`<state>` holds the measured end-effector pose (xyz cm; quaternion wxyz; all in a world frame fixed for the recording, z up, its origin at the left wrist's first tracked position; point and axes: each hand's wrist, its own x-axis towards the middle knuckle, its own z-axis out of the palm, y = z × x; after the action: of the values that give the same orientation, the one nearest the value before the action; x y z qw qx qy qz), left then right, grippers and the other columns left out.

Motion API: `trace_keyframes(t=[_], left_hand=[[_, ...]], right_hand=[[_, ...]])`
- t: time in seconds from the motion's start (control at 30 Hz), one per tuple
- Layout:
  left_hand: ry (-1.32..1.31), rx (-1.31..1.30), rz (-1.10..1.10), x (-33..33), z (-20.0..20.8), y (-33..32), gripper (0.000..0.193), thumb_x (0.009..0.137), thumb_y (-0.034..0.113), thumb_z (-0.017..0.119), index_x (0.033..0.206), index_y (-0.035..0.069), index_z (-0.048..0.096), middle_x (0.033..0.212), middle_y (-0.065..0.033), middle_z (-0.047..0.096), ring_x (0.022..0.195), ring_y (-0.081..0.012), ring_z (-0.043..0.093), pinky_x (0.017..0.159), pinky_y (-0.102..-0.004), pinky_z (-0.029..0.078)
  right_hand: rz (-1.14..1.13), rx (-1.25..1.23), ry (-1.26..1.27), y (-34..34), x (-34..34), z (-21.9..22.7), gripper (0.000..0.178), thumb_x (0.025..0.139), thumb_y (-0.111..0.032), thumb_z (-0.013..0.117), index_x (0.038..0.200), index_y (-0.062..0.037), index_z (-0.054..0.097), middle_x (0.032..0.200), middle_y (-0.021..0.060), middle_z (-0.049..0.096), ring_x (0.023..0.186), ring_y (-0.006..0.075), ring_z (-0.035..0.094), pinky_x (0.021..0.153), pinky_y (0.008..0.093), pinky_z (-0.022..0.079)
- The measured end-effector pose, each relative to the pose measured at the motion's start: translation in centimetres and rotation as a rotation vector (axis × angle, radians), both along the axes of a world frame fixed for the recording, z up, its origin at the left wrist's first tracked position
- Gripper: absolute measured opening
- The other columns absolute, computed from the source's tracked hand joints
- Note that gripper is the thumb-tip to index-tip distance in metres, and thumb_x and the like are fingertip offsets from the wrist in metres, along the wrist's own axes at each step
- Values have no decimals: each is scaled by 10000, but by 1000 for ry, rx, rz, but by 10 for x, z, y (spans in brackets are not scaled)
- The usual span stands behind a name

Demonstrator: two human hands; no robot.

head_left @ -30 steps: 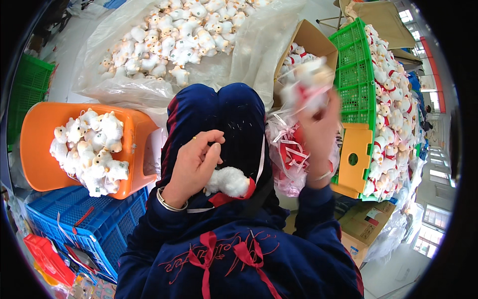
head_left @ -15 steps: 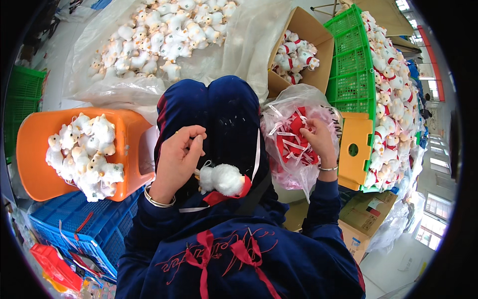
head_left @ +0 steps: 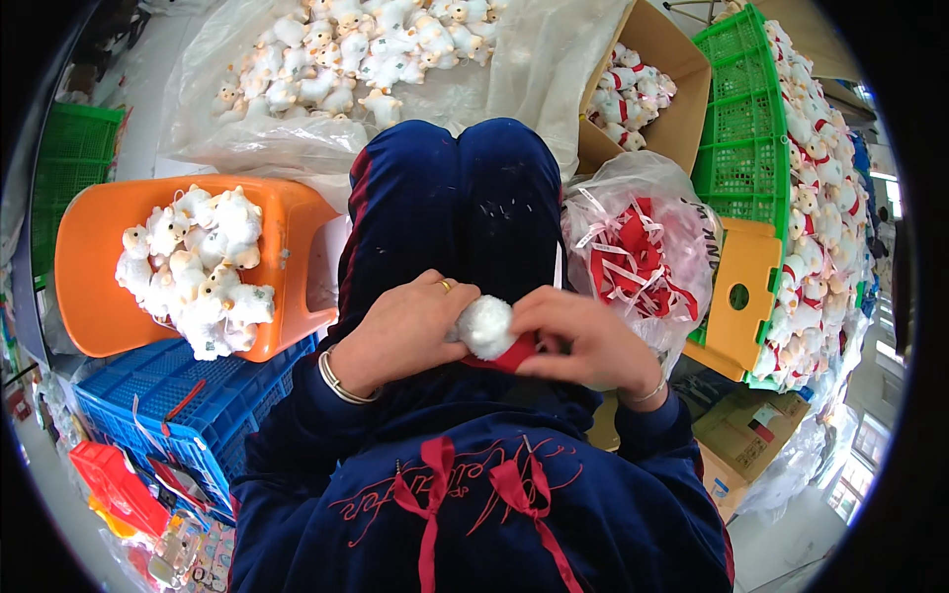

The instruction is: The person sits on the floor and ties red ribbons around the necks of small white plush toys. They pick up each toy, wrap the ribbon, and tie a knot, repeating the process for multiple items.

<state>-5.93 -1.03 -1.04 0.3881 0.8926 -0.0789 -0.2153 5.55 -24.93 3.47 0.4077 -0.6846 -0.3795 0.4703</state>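
Red script (head_left: 381, 499) crosses the top (head_left: 474, 553), black print (head_left: 711, 237) the bag (head_left: 652, 170); left hand (head_left: 410, 331) grips a toy (head_left: 486, 326), right hand (head_left: 583, 341) pinches its red cloth (head_left: 512, 356).

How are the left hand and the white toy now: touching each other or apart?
Touching. The head view shows the left hand closed around the left side of the white toy, without a visible gap.

Around Us

Before us we had a rounded white plush toy (head_left: 488, 327). Left stood an orange plastic chair (head_left: 89, 272) bearing white plush toys (head_left: 203, 262); right lay red fabric bands (head_left: 641, 247) in a clear rounded plastic bag (head_left: 664, 178), a brown rectangular cardboard box (head_left: 674, 71) before it.
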Motion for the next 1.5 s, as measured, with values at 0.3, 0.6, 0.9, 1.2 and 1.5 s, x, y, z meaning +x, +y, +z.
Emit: trace_keyframes(t=[0.3,0.6,0.9,1.2,1.5], left_hand=[[128,-144,248,-7,0,0,605,831,353,781,1290,-2,610,943,-202,722,811,-349,708,763,-396,555],[279,-155,425,-7,1,12,542,949,440,648,1215,-31,675,919,-255,739,871,-412,733,784,-461,567],[66,-178,181,-29,13,16,956,811,424,837,1539,21,365,1219,-269,666,972,-416,717,828,-429,567],[1,-7,189,-46,8,-4,853,803,335,821,1485,16,421,1207,-261,632,890,-391,720,717,-442,591],[14,-92,227,-56,25,-9,632,840,418,818,1279,38,569,917,-154,735,801,-353,739,688,-417,580]], right_hand=[[-109,109,-452,5,-15,-14,553,768,-128,864,1269,-83,632,1324,127,569,1171,357,607,980,417,515],[-321,244,-505,27,-19,-46,302,919,-45,722,1219,-75,700,1137,112,703,1039,273,677,924,371,509],[-1128,301,216,10,38,-48,220,1082,-183,533,1127,-23,677,721,-49,511,587,20,405,519,194,289],[-905,108,-353,54,46,-8,240,1005,-80,560,1171,3,713,881,53,712,759,104,623,684,250,476],[-12,40,-710,76,14,-14,219,987,-172,653,1170,-52,666,940,158,688,893,353,684,741,416,545]])
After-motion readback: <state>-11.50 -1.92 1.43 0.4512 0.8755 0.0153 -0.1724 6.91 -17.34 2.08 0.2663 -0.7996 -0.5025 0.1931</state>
